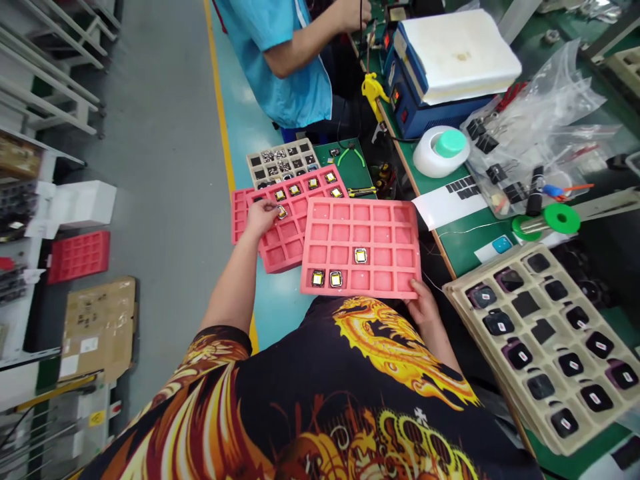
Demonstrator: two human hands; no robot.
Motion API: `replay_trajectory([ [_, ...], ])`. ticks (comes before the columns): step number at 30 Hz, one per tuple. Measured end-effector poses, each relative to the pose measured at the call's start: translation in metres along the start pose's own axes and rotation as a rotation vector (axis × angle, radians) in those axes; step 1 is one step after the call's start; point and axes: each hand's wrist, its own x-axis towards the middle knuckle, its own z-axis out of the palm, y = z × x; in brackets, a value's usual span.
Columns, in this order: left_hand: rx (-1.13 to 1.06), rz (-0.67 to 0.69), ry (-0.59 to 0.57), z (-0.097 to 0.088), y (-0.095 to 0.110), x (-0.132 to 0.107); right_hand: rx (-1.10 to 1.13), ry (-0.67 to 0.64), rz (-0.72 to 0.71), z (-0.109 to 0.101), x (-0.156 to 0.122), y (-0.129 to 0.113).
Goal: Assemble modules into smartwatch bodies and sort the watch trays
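Observation:
My right hand (423, 303) grips the near edge of a pink foam tray (360, 227) with square cells. Three square gold-and-white components sit in its lower cells, one of them (360, 255) near the middle. My left hand (263, 219) reaches over a second pink tray (287, 240), which lies tilted partly under the first and holds several similar components. Its fingertips pinch a small square component (283, 212). The edge of a third pink tray (239, 215) shows behind my left hand.
Beyond the trays lie a grey tray of small metal parts (283, 163) and green-handled pliers (350, 157). A beige tray of black parts (537, 347) sits to the right. A co-worker in a blue shirt (295, 60) works at the far bench, beside a blue machine (430, 87).

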Motion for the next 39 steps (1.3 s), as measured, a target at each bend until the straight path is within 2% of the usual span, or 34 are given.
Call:
replay_trajectory([
  [4,0.088,0.018,-0.054,0.006,-0.001,0.003,0.000,-0.005,-0.005,0.000,-0.001,0.000],
  [8,0.225,0.093,0.000,0.007,0.002,0.005,0.018,0.014,0.001,0.000,0.000,0.001],
  [10,0.291,0.167,0.044,0.013,0.007,-0.003,0.025,0.018,-0.007,0.001,0.000,0.002],
  [13,0.298,0.355,0.018,0.038,0.023,-0.039,0.048,-0.005,-0.003,0.004,-0.001,0.003],
  [17,0.209,0.682,-0.323,0.088,0.053,-0.117,0.078,0.021,0.012,0.009,-0.003,0.002],
  [20,0.387,0.819,-0.440,0.121,0.072,-0.164,0.077,0.015,0.009,0.011,-0.005,-0.001],
  [23,0.585,0.805,-0.421,0.141,0.081,-0.187,0.085,0.001,0.004,0.013,-0.006,-0.002],
  [27,0.683,0.798,-0.373,0.151,0.080,-0.196,0.091,0.004,0.007,0.013,-0.006,-0.001],
  [30,0.669,0.754,-0.361,0.152,0.077,-0.198,0.094,-0.001,0.006,0.012,-0.006,-0.001],
  [34,0.548,0.672,-0.415,0.151,0.075,-0.194,0.082,-0.017,0.003,0.011,-0.006,-0.001],
  [39,0.508,0.712,-0.413,0.149,0.078,-0.192,0.074,-0.012,0.008,0.011,-0.007,-0.001],
])
